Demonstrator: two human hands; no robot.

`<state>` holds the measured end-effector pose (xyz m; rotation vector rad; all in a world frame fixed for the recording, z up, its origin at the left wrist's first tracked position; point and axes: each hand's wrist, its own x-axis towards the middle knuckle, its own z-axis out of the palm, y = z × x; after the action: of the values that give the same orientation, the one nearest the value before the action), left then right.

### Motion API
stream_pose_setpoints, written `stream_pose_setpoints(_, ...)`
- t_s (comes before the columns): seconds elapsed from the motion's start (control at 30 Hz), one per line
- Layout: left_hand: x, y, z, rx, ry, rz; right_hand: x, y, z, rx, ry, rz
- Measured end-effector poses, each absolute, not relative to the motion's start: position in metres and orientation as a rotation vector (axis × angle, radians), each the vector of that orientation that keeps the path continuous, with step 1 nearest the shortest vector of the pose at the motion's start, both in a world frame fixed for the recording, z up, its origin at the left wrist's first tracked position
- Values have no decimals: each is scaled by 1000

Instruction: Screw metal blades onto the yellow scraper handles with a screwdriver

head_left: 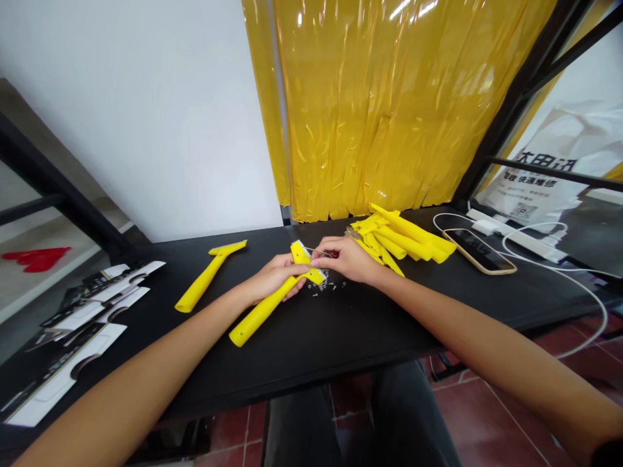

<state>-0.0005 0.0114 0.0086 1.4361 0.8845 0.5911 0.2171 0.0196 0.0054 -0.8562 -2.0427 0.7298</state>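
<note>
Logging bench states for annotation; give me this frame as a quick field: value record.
Left grip: closed around yellow T-shaped tool near its head
Right grip: at the tool's head, fingers closed on a thin rod, type unclear
Loose hardware: small nuts and screws below the hands
Left side: second yellow tool; printed cards farther left
Right side: yellow tool pile, then phone
Surface: black table

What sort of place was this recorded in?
Probably a small workshop or assembly spot: a black worktable bearing a pile of yellow pieces and scattered small metal parts.
</note>
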Motion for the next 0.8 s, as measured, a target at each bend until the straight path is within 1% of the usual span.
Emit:
stream_pose_setpoints(0.13,-1,12,10,1406,922,610,227,33,-4,-1071,-2034,790)
stream_pose_setpoints(0.3,-4,17,7,1384,930,674,239,45,-10,-1318,-2128,680)
stream_pose_setpoints(0.37,-4,18,6,1382,927,680,241,46,-10,-1287,-2201,653)
stream_pose_setpoints(0.57,-3,16,8,1365,923,697,248,44,-1,-934,-2460,622)
stream_pose_setpoints(0.7,-4,17,7,1347,911,690,251,46,-1,-879,-2509,697)
stream_pose_setpoints(0.8,-4,18,6,1343,897,691,252,49,-4,-903,-2512,646)
